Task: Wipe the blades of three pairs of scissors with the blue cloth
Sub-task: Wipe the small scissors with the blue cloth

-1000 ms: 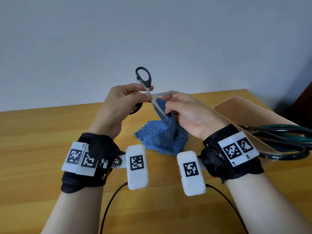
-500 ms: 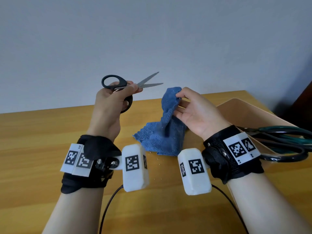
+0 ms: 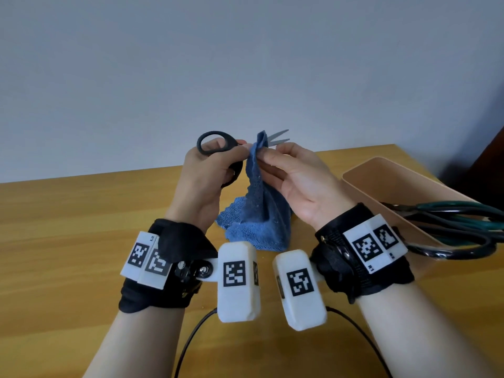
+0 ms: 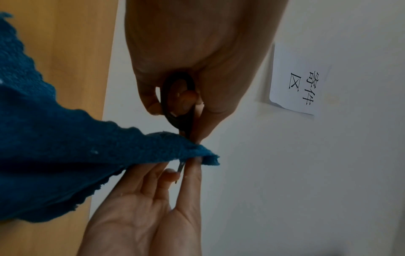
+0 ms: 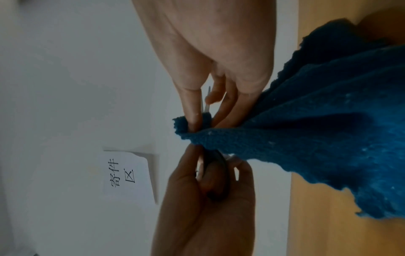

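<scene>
The right hand's fingers [image 3: 268,155] pinch a fold of the blue cloth [image 3: 259,214] against the blades of the black-handled scissors [image 3: 215,144], thumb on the near side and forefinger behind; the other fingers lie loosely extended below. In the left-wrist view one blade tip shows between the thumb and the fingers, poking out under the cloth's edge. In the head view two grey blade tips [image 3: 279,138], slightly parted, stick out past the fold toward the upper right of centre.

The left hand's fingers [image 3: 218,159] curl around the scissor handles, with one black loop standing above the knuckles and the second loop tucked lower beside the palm. The left hand [image 3: 207,178] sits left of centre, the right hand [image 3: 300,181] just right of it, the two nearly touching at the cloth.

From the pinch the cloth hangs down in a cone, and its lower part rests bunched on the wooden desk [image 3: 68,236] between the two wrists (its scalloped edge shows at the left).

At the right edge of the frame a tan tray [image 3: 381,173] stands on the desk, and dark green-handled scissors [image 3: 450,214] lie in it, handles over the near rim. Both wrists wear black straps with white marker blocks. In the wrist views, a white paper notice [image 4: 300,83] hangs on the pale wall.
</scene>
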Action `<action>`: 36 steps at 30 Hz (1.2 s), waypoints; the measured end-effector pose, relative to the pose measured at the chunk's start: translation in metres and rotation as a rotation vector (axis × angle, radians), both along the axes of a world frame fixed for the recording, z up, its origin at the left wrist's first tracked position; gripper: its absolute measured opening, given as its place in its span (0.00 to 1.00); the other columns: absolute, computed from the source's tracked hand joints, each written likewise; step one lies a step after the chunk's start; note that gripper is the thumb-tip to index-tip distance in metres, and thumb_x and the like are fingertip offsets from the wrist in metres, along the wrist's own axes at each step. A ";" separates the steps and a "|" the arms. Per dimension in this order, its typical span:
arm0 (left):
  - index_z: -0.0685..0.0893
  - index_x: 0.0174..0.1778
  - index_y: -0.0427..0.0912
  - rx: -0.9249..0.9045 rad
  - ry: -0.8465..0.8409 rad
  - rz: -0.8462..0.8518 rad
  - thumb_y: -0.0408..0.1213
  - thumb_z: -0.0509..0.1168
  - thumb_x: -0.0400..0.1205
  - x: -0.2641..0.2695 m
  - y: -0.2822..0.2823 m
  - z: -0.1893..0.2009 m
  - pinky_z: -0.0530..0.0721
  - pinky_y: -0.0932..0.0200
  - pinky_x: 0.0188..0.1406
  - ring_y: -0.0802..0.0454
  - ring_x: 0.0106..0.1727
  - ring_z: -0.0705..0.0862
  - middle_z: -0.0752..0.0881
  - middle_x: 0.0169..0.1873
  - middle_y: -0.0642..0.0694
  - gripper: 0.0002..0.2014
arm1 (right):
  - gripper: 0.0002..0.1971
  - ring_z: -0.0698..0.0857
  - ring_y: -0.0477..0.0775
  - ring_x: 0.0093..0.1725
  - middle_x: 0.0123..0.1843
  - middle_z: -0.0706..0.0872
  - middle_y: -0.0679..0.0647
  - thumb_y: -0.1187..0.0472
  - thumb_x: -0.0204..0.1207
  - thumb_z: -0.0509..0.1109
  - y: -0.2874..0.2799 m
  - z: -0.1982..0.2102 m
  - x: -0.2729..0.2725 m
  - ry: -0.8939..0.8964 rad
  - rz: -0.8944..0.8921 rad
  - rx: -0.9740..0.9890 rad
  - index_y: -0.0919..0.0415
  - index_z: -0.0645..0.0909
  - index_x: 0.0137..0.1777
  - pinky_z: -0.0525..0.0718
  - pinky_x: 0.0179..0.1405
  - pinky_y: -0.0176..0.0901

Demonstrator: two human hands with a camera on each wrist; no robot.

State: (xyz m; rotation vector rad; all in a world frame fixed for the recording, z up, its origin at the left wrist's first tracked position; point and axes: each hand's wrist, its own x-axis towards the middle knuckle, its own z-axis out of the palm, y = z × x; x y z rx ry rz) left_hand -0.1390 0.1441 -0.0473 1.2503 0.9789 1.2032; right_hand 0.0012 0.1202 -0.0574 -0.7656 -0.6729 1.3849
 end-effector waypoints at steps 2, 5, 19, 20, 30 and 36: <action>0.81 0.55 0.19 -0.013 0.012 -0.017 0.27 0.70 0.80 0.000 0.001 0.000 0.68 0.61 0.35 0.62 0.20 0.70 0.79 0.21 0.59 0.13 | 0.18 0.91 0.56 0.34 0.36 0.91 0.60 0.74 0.74 0.75 0.000 -0.002 -0.001 0.020 -0.049 -0.011 0.58 0.68 0.46 0.89 0.34 0.43; 0.78 0.51 0.16 -0.027 -0.002 -0.040 0.27 0.72 0.79 -0.003 0.002 0.001 0.61 0.58 0.36 0.59 0.21 0.65 0.80 0.24 0.57 0.16 | 0.18 0.91 0.56 0.32 0.33 0.90 0.61 0.76 0.76 0.72 0.000 0.000 0.000 0.061 -0.109 -0.021 0.58 0.66 0.48 0.89 0.31 0.45; 0.79 0.32 0.42 -0.013 0.092 -0.041 0.32 0.79 0.74 -0.012 0.002 0.002 0.81 0.64 0.31 0.54 0.31 0.82 0.90 0.41 0.50 0.14 | 0.14 0.91 0.54 0.38 0.40 0.89 0.60 0.81 0.77 0.66 -0.001 0.007 0.012 0.048 -0.139 0.065 0.62 0.71 0.51 0.91 0.43 0.43; 0.82 0.36 0.37 0.009 0.144 -0.043 0.34 0.80 0.74 -0.015 0.003 0.003 0.83 0.62 0.35 0.54 0.35 0.84 0.89 0.41 0.49 0.11 | 0.14 0.91 0.54 0.38 0.41 0.88 0.60 0.81 0.77 0.66 -0.001 0.007 0.013 0.023 -0.142 0.071 0.62 0.72 0.52 0.90 0.44 0.43; 0.85 0.42 0.39 0.062 0.426 -0.134 0.35 0.78 0.77 -0.018 -0.001 0.004 0.77 0.62 0.32 0.55 0.26 0.80 0.94 0.38 0.43 0.08 | 0.10 0.85 0.48 0.29 0.40 0.86 0.58 0.77 0.78 0.67 -0.005 0.007 0.008 -0.266 -0.126 0.067 0.63 0.77 0.53 0.81 0.26 0.35; 0.83 0.40 0.41 0.073 0.444 -0.174 0.32 0.76 0.78 -0.022 -0.002 0.007 0.70 0.63 0.25 0.53 0.24 0.71 0.93 0.36 0.42 0.07 | 0.14 0.88 0.64 0.38 0.44 0.87 0.64 0.77 0.76 0.69 -0.004 0.004 0.008 -0.370 -0.040 0.066 0.64 0.78 0.57 0.87 0.37 0.50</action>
